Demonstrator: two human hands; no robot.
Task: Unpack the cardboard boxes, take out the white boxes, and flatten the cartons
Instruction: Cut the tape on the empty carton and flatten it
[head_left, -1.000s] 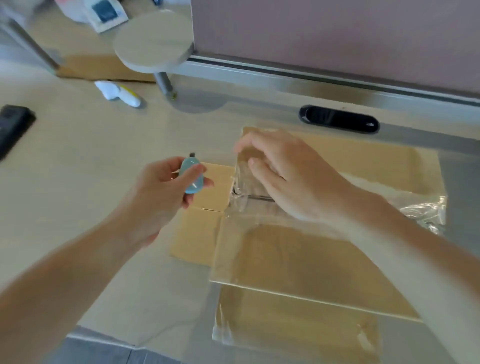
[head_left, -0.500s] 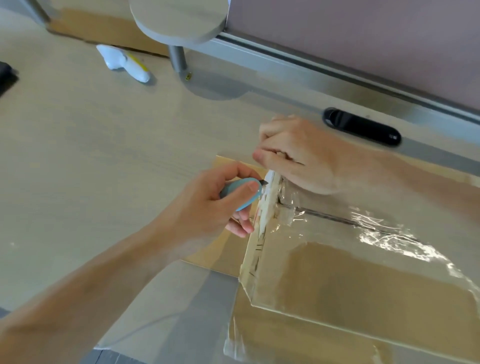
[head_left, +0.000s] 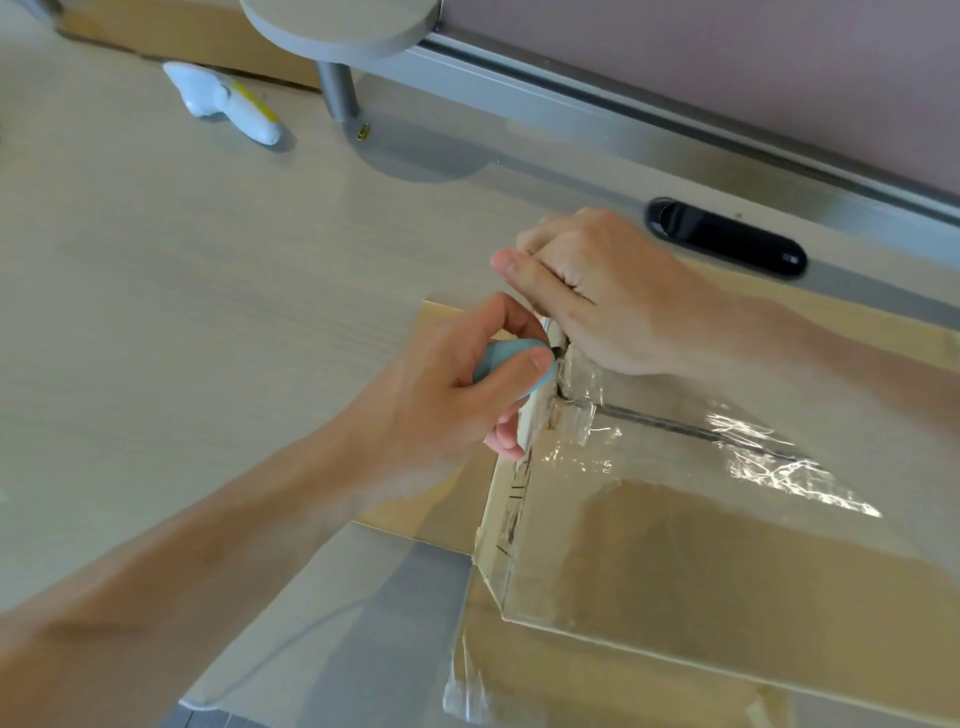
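Note:
A taped brown cardboard box (head_left: 727, 561) lies on the desk at the right, its top shiny with clear tape. My left hand (head_left: 447, 410) pinches a small light-blue cutter (head_left: 506, 358), whose dark tip touches the tape seam at the box's left end. My right hand (head_left: 597, 296) rests with curled fingers on the far left corner of the box. A flat piece of cardboard (head_left: 441, 509) lies under the box's left side. No white boxes are visible.
A white and yellow tool (head_left: 228, 101) lies on the desk at the back left. A round grey shelf on a post (head_left: 337, 88) stands behind. A black cable slot (head_left: 727, 236) sits in the desk by the partition wall. More cardboard (head_left: 197, 36) lies at the far back.
My left hand has carried the cutter right, from above the flat cardboard to the box's seam. My right hand shifted to the box's far corner. The view moved closer.

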